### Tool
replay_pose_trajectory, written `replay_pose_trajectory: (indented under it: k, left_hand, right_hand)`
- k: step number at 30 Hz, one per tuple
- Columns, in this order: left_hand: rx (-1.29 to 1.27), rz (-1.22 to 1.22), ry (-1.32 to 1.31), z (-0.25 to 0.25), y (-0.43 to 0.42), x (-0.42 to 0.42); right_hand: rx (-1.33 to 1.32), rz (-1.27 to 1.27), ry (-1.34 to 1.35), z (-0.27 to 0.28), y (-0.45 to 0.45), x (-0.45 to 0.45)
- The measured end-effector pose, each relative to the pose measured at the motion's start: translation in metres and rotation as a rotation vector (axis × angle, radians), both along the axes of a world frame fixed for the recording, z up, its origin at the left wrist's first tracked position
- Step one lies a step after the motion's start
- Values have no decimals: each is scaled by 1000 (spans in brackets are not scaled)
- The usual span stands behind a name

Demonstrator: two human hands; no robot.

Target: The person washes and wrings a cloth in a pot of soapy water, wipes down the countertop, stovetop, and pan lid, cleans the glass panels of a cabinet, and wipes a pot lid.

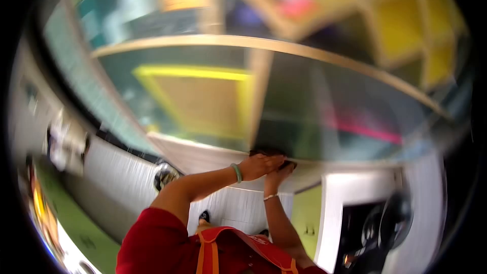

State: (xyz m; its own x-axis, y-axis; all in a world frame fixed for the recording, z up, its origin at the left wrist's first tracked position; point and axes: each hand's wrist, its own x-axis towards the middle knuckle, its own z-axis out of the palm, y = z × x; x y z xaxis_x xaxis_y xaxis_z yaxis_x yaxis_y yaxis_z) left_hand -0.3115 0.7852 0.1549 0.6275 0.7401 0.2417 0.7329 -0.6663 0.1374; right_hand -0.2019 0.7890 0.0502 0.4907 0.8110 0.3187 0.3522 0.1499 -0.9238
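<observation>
My left hand (260, 166), with a green bangle at its wrist, reaches across in front of me at the near edge of a glossy greenish surface (284, 101). Its fingers lie together over a small dark object (268, 151), whose kind is blurred and mostly covered. Close beside it, my right hand (277, 177), wearing a light bracelet, has its fingers curled up against the same dark patch. The hands touch or overlap; I cannot tell which. A red apron with orange straps (231, 238) shows below them.
Beyond the hands are a blurred yellow-edged panel (193, 73), a pale wooden strip (253, 43) and yellow compartments (401, 25). A black pan-like thing (395, 220) is at lower right. Green cabinet fronts (307, 218) and a light floor (236, 208) lie below.
</observation>
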Motion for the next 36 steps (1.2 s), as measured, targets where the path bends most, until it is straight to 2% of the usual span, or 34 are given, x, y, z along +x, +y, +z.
replay_pose_trajectory:
  k: [1, 2, 3, 4, 5, 7, 8, 11, 13, 16, 19, 21, 23, 26, 31, 32, 33, 34, 35, 36]
  left_hand:
    - [96, -7, -5, -9, -10, -40]
    - [186, -30, -4, -17, -28, -73]
    - [95, 55, -24, -2, -49, -111]
    - [117, 127, 2, 7, -66, -145]
    - [138, 189, 30, 10, -84, -175]
    - [215, 347, -75, 4, -115, -231]
    - [292, 390, -237, 2, -128, -259]
    - [464, 589, -485, 43, -158, -310]
    - [735, 597, -511, 88, -159, -341]
    - [1053, 559, -504, 178, -144, -367]
    - [1172, 502, -539, 242, -119, -383]
    - [1151, 583, -498, 248, -101, -389]
    - [1162, 577, -541, 233, -96, -389]
    - [1054, 625, -550, 180, -101, -388]
    - [786, 758, -550, 28, -116, -372]
    - [614, 843, -628, -6, -119, -363]
    - [476, 867, -856, -36, -119, -352]
    - [303, 762, -1084, -61, -119, -342]
    - [24, 588, -1845, -99, -108, -331]
    - [-145, 517, -2120, -113, -107, -319]
  right_hand:
    - [16, -40, -291, 3, -13, -26]
    - [35, 47, -318, 6, -22, -52]
    - [-57, 282, -166, 14, -34, -82]
    - [-159, 493, -9, 26, -48, -111]
    - [-222, 762, 406, 54, -65, -140]
    - [-184, 994, 195, 71, -81, -200]
    - [-114, 1078, 159, 84, -87, -226]
    - [96, 1288, 108, 165, -101, -287]
    - [557, 1256, -111, 229, -103, -318]
    - [1039, 1034, -397, 325, -94, -350]
    - [1271, 719, -564, 385, -78, -379]
    - [1260, 566, -661, 390, -60, -397]
    - [1278, 527, -699, 373, -56, -402]
    - [1180, 584, -823, 322, -56, -396]
    - [972, 847, -943, 196, -62, -376]
    - [769, 958, -843, 172, -63, -373]
    - [729, 1022, -845, 140, -57, -372]
    - [705, 1086, -892, 117, -57, -362]
    - [545, 1127, -1028, 111, -63, -353]
    - [513, 1107, -1003, 99, -68, -345]
